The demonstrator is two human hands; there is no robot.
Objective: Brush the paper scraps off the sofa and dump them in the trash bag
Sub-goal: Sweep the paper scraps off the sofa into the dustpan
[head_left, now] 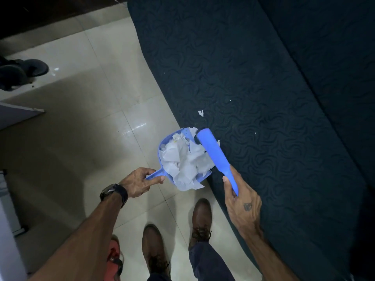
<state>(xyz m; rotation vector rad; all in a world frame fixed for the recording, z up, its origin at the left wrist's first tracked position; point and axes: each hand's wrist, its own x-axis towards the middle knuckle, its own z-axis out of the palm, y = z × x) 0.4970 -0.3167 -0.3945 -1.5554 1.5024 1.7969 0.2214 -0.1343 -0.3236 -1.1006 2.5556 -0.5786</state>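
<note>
My left hand (138, 182) grips the handle of the blue dustpan (162, 147), held at the sofa's (253, 78) near edge and heaped with paper scraps (182, 161). My right hand (241, 199) grips the blue brush (213, 153), its head against the pan's mouth. One scrap (200, 113) lies on the seat just beyond.

- Sofa (253, 78): dark teal, swirl-patterned seat cushion. One small white paper scrap (200, 113) lies on it near the front edge; a few tiny white flecks are scattered further along.
- Floor (91, 98): pale glossy tiles; dark shoes (22, 72) at left, small white bits (55, 70) just beside them.
</note>
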